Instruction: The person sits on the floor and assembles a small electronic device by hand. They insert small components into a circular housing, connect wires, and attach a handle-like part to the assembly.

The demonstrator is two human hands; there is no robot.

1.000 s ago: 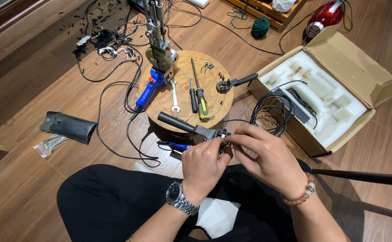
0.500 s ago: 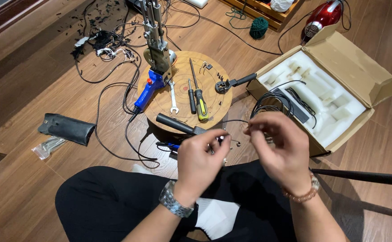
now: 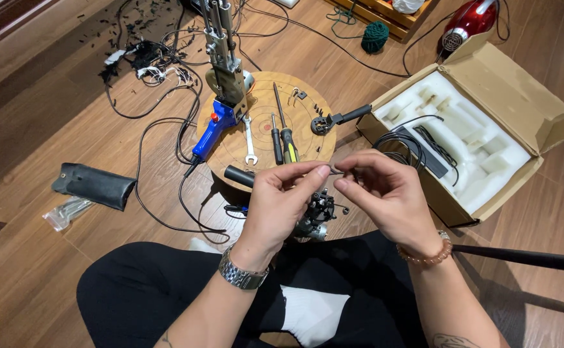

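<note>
Sitting cross-legged on a wooden floor, a person holds both hands close together above their lap. Far to the left of the left hand point(image 3: 282, 205) lie a black pouch point(image 3: 94, 185) and a small clear bag point(image 3: 66, 212). Up and left of that hand, a blue-handled tool point(image 3: 212, 132) rests on the edge of a round wooden board point(image 3: 307, 132), with a wrench point(image 3: 249, 140) and two screwdrivers point(image 3: 282, 135) beside it. The left hand, a metal watch point(image 3: 243, 274) at its wrist, is closed with thumb and forefinger pinched on a thin wire point(image 3: 338, 171); a black cylindrical handle point(image 3: 238, 175) sticks out to its left. The wire runs between the two hands at their fingertips. Just below and between them sits a small black mechanical part point(image 3: 320, 207), partly hidden behind the left hand, so its shape is hard to make out. The right hand point(image 3: 385, 196), a bead bracelet point(image 3: 427, 252) at its wrist, is likewise pinched on the wire's other end. Right of it stands an open cardboard box point(image 3: 520, 90) with white foam, a coiled black cable point(image 3: 401, 145) at its near edge. A red appliance point(image 3: 468, 22) is cut off by the top border
</note>
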